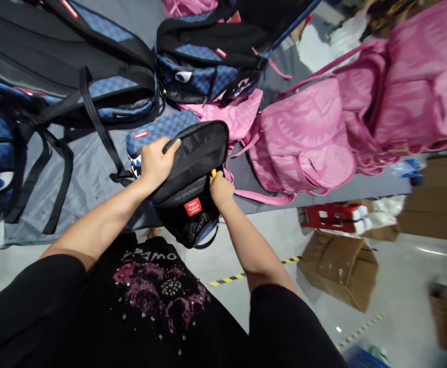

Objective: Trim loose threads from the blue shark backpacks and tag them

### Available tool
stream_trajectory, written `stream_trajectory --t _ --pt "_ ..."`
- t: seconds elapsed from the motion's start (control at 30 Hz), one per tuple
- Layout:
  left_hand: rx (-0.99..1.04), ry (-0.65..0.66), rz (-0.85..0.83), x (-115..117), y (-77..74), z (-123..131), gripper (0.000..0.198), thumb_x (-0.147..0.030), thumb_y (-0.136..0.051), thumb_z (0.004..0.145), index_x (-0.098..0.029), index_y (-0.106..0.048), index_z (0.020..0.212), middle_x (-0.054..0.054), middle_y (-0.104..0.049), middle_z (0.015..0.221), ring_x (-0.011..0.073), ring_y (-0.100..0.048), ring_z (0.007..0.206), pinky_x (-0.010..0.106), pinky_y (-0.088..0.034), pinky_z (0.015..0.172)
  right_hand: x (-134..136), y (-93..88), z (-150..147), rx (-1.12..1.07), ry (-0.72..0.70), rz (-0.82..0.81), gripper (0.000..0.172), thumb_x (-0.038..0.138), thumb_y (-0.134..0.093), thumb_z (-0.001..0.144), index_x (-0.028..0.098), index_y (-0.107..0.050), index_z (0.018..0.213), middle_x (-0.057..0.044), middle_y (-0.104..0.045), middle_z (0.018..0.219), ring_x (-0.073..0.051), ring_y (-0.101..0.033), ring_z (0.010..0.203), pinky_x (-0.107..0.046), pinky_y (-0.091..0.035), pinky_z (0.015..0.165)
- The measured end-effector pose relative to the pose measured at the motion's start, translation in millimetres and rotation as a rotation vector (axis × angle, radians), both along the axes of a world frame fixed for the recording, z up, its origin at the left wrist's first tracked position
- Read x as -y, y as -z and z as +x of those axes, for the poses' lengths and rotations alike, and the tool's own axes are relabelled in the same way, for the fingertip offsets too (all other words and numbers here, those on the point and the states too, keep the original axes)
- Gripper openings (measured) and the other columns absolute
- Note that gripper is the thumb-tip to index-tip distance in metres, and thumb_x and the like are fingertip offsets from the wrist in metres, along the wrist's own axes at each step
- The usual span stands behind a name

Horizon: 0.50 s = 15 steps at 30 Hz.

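Note:
A blue-checkered backpack (190,168) with a black inside and a red label lies at the near edge of a grey-covered table (89,179). My left hand (157,162) grips the rim of its open black flap, fingers curled over the edge. My right hand (220,188) is closed at the flap's right side, pinching a small yellow thing, too small to name.
Several blue-checkered backpacks (204,56) with black straps lie across the table's left and back. Pink backpacks (303,143) are piled at the right. Below the table's right end are cardboard boxes (338,268), a red-and-white package (332,217) and yellow-black floor tape (231,278).

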State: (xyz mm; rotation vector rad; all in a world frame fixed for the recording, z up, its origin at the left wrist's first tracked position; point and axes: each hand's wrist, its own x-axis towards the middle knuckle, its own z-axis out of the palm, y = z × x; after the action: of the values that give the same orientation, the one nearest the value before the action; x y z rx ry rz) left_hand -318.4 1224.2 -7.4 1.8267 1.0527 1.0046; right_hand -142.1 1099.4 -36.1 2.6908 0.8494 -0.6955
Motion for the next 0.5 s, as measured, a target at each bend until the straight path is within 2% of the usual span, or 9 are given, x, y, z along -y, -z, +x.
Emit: stream_trajectory --t 0.07,0.13,0.23,0.33,0.4,0.5 --pt "0.022 -0.051 -0.011 -10.5 16.4 8.6 0.050 -0.054 -0.053 0.093 -0.020 -0.042 0.059 -0.003 -0.039 0.054 0.0113 -0.037 0.053 0.029 -0.025 0.057 41.3 -11.8 -5.0 -0.031 0.131 -0.070 0.038 0.036 -0.046 0.101 0.008 -0.055 0.125 -0.025 -0.069 0.111 -0.027 -0.068 0.104 -0.037 -0.051 0.085" --pt "0.051 -0.041 -0.025 -13.1 27.8 19.2 0.049 -0.054 -0.054 0.093 -0.020 -0.043 0.059 -0.003 -0.040 0.054 0.0116 -0.039 0.054 0.029 -0.025 0.058 84.7 -21.8 -22.9 -0.148 0.267 -0.148 0.025 0.036 -0.059 0.095 0.012 -0.063 0.102 -0.016 -0.071 0.082 -0.024 -0.071 0.076 -0.031 -0.052 0.066" --pt "0.082 -0.004 -0.042 -9.5 33.9 30.7 0.049 -0.054 -0.056 0.092 -0.019 -0.045 0.059 -0.002 -0.044 0.055 0.0123 -0.045 0.055 0.029 -0.029 0.059 129.4 -22.7 -56.4 -0.400 0.466 -0.168 0.020 0.032 -0.073 0.084 0.017 -0.062 0.078 -0.002 -0.058 0.050 -0.017 -0.057 0.042 -0.026 -0.043 0.044" --pt "0.094 0.077 -0.033 -6.4 31.1 32.7 0.049 -0.054 -0.056 0.092 -0.020 -0.045 0.059 -0.002 -0.047 0.056 0.0126 -0.048 0.056 0.028 -0.031 0.060 139.1 -9.0 -71.2 -0.600 0.663 -0.006 0.025 0.039 -0.071 0.086 0.019 -0.057 0.081 0.003 -0.052 0.045 -0.014 -0.049 0.034 -0.024 -0.037 0.037" --pt "0.090 0.132 -0.008 -6.1 25.9 31.1 0.050 -0.055 -0.056 0.092 -0.020 -0.045 0.058 -0.002 -0.046 0.055 0.0120 -0.046 0.055 0.028 -0.031 0.059 130.4 6.7 -69.0 -0.671 0.799 0.163 0.028 0.048 -0.060 0.093 0.022 -0.051 0.088 0.003 -0.053 0.047 -0.015 -0.052 0.038 -0.023 -0.039 0.037" --pt "0.079 0.219 0.039 -5.8 15.8 28.4 0.052 -0.058 -0.052 0.092 -0.020 -0.045 0.058 -0.003 -0.045 0.053 0.0112 -0.042 0.053 0.027 -0.030 0.056 104.8 40.7 -67.6 -0.765 0.985 0.415 0.035 0.056 -0.041 0.099 0.023 -0.044 0.091 0.003 -0.055 0.053 -0.014 -0.054 0.042 -0.023 -0.044 0.042"
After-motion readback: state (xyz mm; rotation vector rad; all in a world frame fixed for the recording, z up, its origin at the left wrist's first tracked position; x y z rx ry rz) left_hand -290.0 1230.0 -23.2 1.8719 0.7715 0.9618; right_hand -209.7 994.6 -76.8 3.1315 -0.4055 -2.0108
